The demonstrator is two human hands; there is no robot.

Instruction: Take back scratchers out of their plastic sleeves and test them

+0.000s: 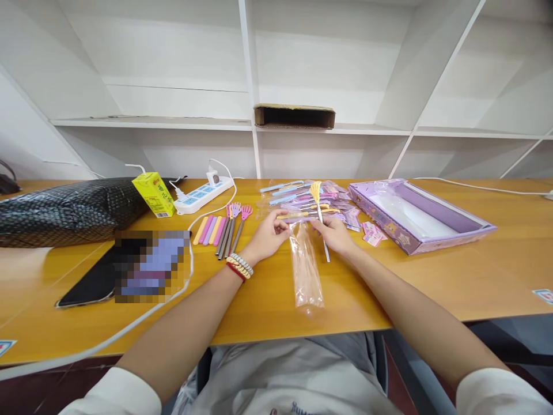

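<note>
My right hand [336, 233] is closed on a back scratcher [320, 214] with a yellow claw-shaped head and a thin metal shaft, held upright with the head on top. Below and between my hands hangs a clear plastic sleeve [306, 268], its lower end toward the table's front edge. The fingers of my left hand [271, 235] pinch together at the sleeve's upper left edge. Just beyond lies a pile of bagged back scratchers [289, 193]. Left of my left hand are several metal rods with pink and purple claw heads [245, 213] and a row of coloured handles [210, 230].
A purple open box [415, 239] stands at the right, near small pink cards [374, 233]. At left are a power strip [203, 196] with a white cable, a yellow-green drink carton [154, 195], a dark bag [78, 210] and a black flat object [99, 276] beside a blurred patch.
</note>
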